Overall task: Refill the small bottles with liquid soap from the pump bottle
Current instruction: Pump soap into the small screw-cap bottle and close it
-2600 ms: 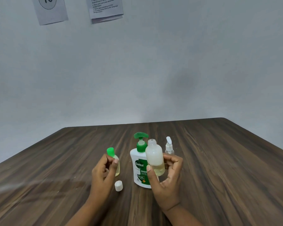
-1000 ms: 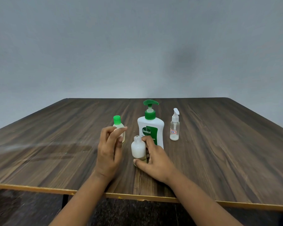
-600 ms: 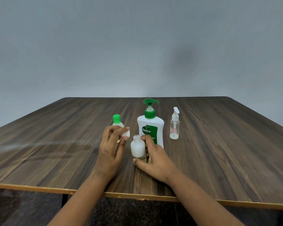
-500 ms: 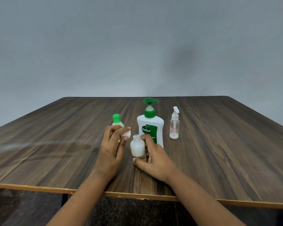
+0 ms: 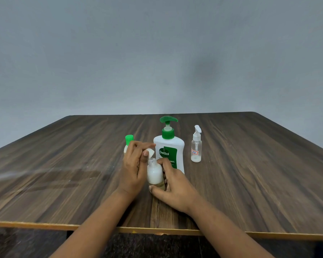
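A small translucent bottle [image 5: 154, 173] stands uncapped on the wooden table [image 5: 250, 183], whitish above with yellowish liquid at its base. My right hand [image 5: 172, 185] grips its lower body. My left hand [image 5: 133, 167] pinches a white cap [image 5: 150, 151] just above and left of the bottle's neck. Directly behind stands the white Dettol pump bottle [image 5: 169, 146] with a green pump. A small green-capped bottle [image 5: 128, 141] is partly hidden behind my left hand.
A clear spray bottle [image 5: 196, 145] with a white nozzle stands right of the pump bottle. The table's near edge [image 5: 45, 225] runs under my forearms. A plain grey wall rises behind the table.
The small bottle went from held up in my right hand to standing on the table. My left hand picked up the white cap and has carried it rightward to just above the bottle's neck.
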Demonstrator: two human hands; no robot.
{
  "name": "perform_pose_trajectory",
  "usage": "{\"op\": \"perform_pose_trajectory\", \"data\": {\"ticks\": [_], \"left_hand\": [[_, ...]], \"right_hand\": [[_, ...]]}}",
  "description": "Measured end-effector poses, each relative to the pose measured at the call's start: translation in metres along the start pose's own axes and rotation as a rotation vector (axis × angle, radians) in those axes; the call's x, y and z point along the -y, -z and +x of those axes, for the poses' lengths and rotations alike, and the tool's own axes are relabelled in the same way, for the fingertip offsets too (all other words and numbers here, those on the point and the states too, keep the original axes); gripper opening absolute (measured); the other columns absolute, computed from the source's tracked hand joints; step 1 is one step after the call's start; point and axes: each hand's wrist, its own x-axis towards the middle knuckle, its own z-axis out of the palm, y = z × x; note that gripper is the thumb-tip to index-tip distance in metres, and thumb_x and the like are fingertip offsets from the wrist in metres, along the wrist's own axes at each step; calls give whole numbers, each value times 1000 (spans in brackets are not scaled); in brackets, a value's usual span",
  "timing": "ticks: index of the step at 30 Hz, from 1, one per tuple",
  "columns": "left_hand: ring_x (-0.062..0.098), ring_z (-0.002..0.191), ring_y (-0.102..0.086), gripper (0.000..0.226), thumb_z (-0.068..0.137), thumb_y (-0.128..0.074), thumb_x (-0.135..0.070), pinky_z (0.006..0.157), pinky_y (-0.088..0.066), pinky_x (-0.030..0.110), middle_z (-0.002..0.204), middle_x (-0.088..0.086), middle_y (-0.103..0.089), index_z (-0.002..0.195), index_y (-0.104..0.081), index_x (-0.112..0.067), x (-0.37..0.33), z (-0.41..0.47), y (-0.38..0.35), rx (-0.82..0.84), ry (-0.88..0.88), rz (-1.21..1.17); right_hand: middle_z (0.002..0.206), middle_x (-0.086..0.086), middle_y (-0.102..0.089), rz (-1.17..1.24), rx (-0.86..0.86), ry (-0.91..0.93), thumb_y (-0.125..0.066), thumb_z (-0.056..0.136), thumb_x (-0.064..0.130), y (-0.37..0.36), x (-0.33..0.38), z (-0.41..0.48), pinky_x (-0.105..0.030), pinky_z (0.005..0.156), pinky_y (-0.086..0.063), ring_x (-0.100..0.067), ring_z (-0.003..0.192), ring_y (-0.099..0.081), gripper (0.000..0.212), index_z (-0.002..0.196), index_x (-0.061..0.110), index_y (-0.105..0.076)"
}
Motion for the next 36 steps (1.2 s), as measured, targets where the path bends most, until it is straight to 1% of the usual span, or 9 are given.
{"op": "perform_pose_trajectory", "data": {"ticks": [3,6,8,12,18,22,26,30,36], "left_hand": [[2,88,-51,47,100,-29,-40,78,-38,11,92,0,-53,99,-63,-7,-3,-7,-6,1,5,-34],[1,87,-51,51,99,-29,-42,78,-37,9,93,-6,-50,100,-65,-5,-3,-10,-5,2,2,-28],[0,87,-50,51,100,-29,-41,77,-37,8,93,-9,-48,103,-64,-6,-3,-10,-3,3,-10,-18],[3,88,-48,43,101,-29,-38,79,-38,10,94,-2,-46,108,-62,-11,0,-11,-4,9,-44,4],[3,92,-48,41,100,-31,-41,81,-39,12,98,-6,-43,115,-59,-15,2,-12,-3,44,-71,50],[8,92,-48,37,99,-30,-42,78,-45,25,100,-10,-40,119,-55,-23,1,-12,-4,87,-65,91],[13,87,-49,33,99,-31,-35,71,-48,37,97,-8,-41,114,-57,-22,1,-12,-4,90,-96,124],[12,86,-49,24,95,-36,-24,70,-47,37,96,-9,-43,106,-57,-22,-4,-12,-7,69,-108,115],[10,85,-49,22,95,-35,-24,70,-45,37,93,-9,-46,101,-56,-24,-8,-11,-8,59,-68,119]], "right_hand": [[97,6,-59,3,-7,-12,-64,79,33,0,0,0,-33,71,-52,-9,84,-59,47,114,30,-33],[98,6,-60,-4,-8,-13,-64,80,32,-1,0,0,-33,72,-52,-8,85,-59,46,114,30,-33],[99,6,-59,-7,-10,-11,-64,80,31,0,0,-1,-31,73,-51,-8,86,-58,46,115,29,-33],[103,5,-59,-22,-14,-3,-64,82,31,0,2,-2,-32,75,-51,-9,89,-58,47,120,25,-36],[115,5,-60,-25,-14,10,-62,84,32,1,4,-3,-31,82,-50,-8,98,-58,53,129,24,-36],[115,5,-61,-6,-14,4,-59,83,34,-1,3,-2,-35,83,-51,-9,99,-59,57,133,25,-33],[111,3,-62,-17,-18,10,-56,83,33,0,5,-2,-36,80,-51,-10,96,-59,62,138,25,-29],[114,2,-61,-27,-27,21,-56,82,31,-1,5,-3,-37,82,-51,-13,98,-60,65,140,27,-27],[115,6,-60,-25,-27,36,-57,80,31,-1,5,-2,-35,83,-51,-10,99,-59,70,142,29,-23]]}}
